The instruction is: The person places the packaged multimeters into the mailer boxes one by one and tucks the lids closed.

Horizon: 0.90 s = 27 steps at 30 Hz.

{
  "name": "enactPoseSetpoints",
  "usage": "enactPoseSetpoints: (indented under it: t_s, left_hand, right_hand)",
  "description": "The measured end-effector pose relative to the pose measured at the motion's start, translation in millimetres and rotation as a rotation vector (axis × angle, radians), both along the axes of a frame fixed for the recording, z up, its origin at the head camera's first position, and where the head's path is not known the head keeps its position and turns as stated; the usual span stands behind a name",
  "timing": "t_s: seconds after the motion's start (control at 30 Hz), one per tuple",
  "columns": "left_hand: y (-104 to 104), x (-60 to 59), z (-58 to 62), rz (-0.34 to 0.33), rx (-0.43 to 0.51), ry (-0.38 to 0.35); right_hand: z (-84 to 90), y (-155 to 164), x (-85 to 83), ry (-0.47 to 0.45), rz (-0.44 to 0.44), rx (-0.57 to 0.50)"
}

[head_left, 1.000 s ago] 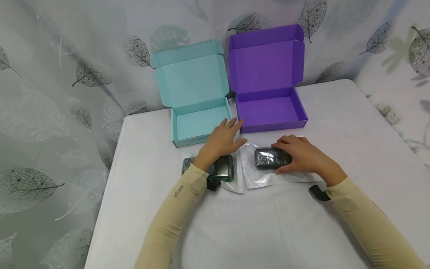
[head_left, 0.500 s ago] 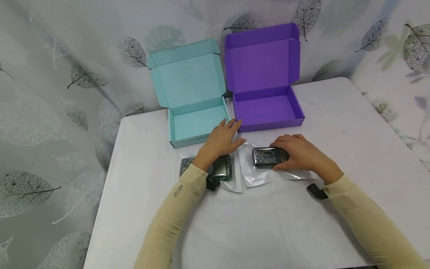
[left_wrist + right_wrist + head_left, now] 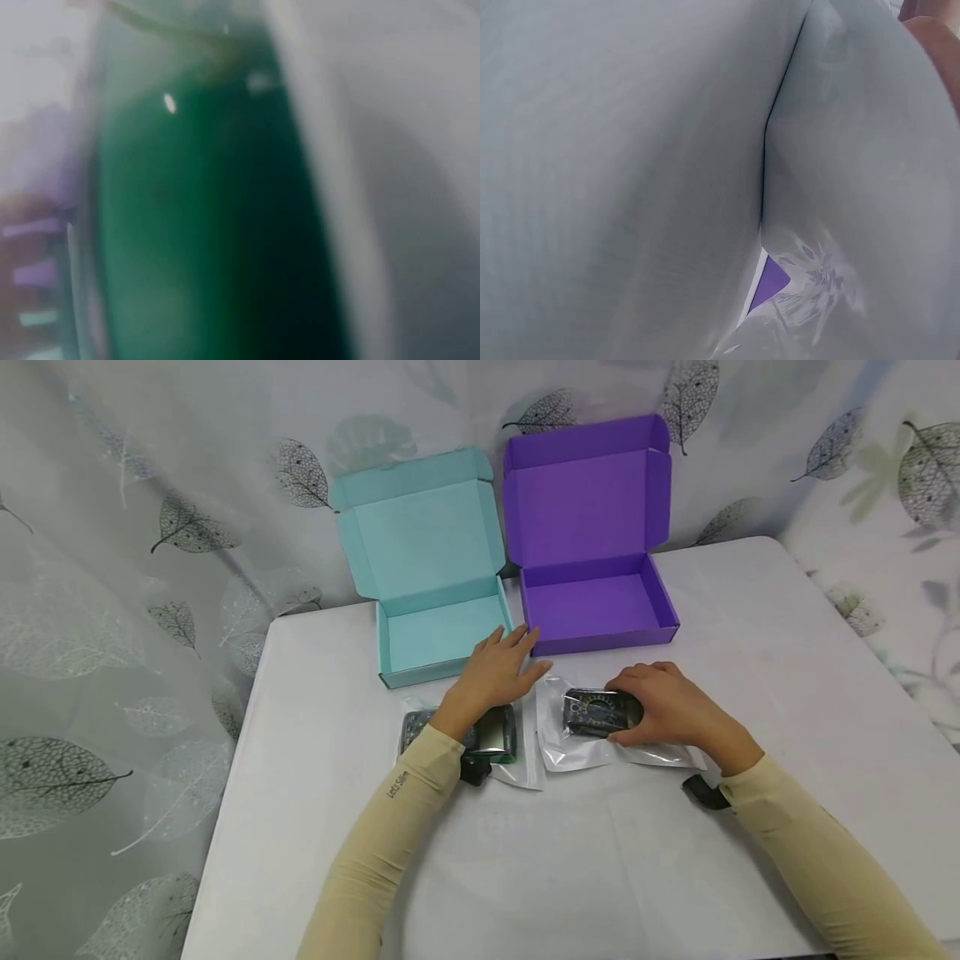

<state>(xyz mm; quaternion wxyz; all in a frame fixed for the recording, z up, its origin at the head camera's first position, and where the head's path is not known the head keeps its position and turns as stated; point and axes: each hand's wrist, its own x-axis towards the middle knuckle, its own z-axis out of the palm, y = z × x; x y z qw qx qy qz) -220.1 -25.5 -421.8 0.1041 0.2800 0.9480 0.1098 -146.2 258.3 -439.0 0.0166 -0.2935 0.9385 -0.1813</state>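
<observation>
My right hand (image 3: 663, 703) grips a dark device (image 3: 595, 712) sealed in a clear plastic bag (image 3: 581, 753), fingers curled over its top and thumb under its near side. The device is tipped up on the white table (image 3: 600, 860). The bag (image 3: 855, 187) fills the right of the right wrist view. My left hand (image 3: 501, 670) lies flat with straight fingers, touching the table between the two boxes. Its wrist covers a second bagged device (image 3: 491, 735), seen as a green blur (image 3: 202, 225) in the left wrist view.
An open teal box (image 3: 442, 670) and an open purple box (image 3: 600, 642) stand side by side behind my hands, lids up against a leaf-print curtain (image 3: 150, 568). A sliver of purple box (image 3: 774, 281) shows past the bag. The table edge runs along the left.
My right hand has tipped the bagged device up so its face shows more, and the bag has shifted slightly. My left hand has stayed where it was.
</observation>
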Motion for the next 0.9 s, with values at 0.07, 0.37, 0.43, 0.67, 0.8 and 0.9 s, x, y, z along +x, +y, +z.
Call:
enactPoseSetpoints:
  t_s: [0.07,0.37,0.43,0.67,0.8,0.9]
  left_hand:
    - [1,-0.3,-0.5,-0.003,0.003,0.0]
    - [0,-0.2,-0.4,-0.004,0.001,-0.015]
    - [0,0.0,0.6,0.002,0.005,-0.021]
    - [0,0.1,2.4,0.016,0.061,-0.059]
    - [2,-0.7,1.9,0.035,0.076,-0.065]
    - [3,-1.3,1.5,0.044,0.076,-0.061]
  right_hand:
    - [0.0,0,0.3,0.002,-0.001,0.002]
    - [1.8,1,1.6,0.007,0.023,-0.02]
    - [1.9,1,0.9,0.014,0.031,-0.036]
    - [3.1,9,-1.4,0.048,0.035,-0.096]
    - [5.0,16,-2.6,0.061,0.024,-0.106]
    - [7.0,20,-3.0,0.074,0.017,-0.112]
